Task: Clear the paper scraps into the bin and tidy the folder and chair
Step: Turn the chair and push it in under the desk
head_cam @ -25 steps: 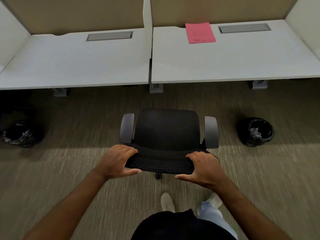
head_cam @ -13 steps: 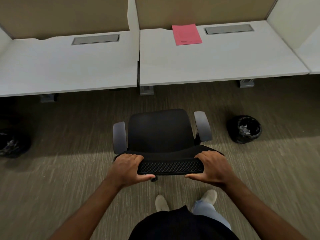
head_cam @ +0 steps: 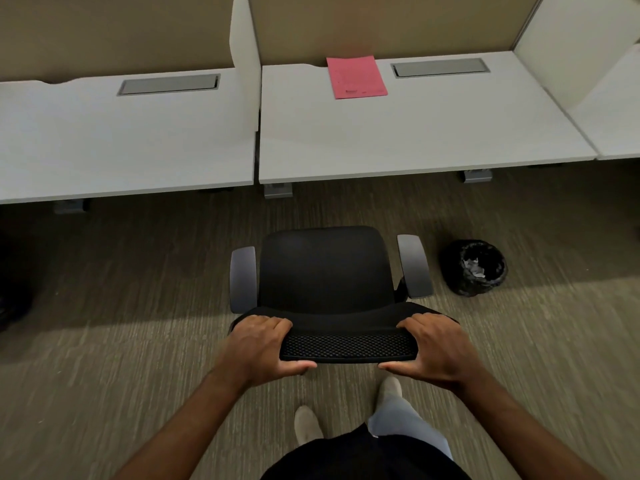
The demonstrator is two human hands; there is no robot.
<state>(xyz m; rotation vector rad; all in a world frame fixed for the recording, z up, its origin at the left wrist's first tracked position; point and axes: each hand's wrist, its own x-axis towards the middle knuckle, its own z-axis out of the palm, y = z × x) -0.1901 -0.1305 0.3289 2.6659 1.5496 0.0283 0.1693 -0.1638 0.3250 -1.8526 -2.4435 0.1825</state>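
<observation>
The person stood behind a black office chair [head_cam: 325, 268] on the carpeted floor [head_cam: 121, 323], facing two white benches set side by side. Both hands gripped the top edge of the chair's mesh backrest [head_cam: 346, 348]: the left hand [head_cam: 258, 344] curled over its left end with the fingers on top and the thumb underneath, and the right hand [head_cam: 434, 348] wrapped the right end in the same way. The chair's seat pointed toward the right-hand bench [head_cam: 433, 133] but stood well apart from its front edge, with bare carpet between them. Grey armrests [head_cam: 414, 266] flanked the seat on either side. A pink folder [head_cam: 356, 77] lay flat at the back of that bench, touching or nearly touching the tan partition [head_cam: 381, 22] and just beside a grey cable hatch [head_cam: 440, 68]. A small bin [head_cam: 472, 266] lined with a black bag stood on the floor to the right of the chair, near its right armrest, with pale crumpled paper scraps [head_cam: 473, 266] showing inside. The left-hand bench [head_cam: 121, 140] carried its own grey hatch. The person's light shoes [head_cam: 306, 424] and one pale trouser leg showed below the chair.
</observation>
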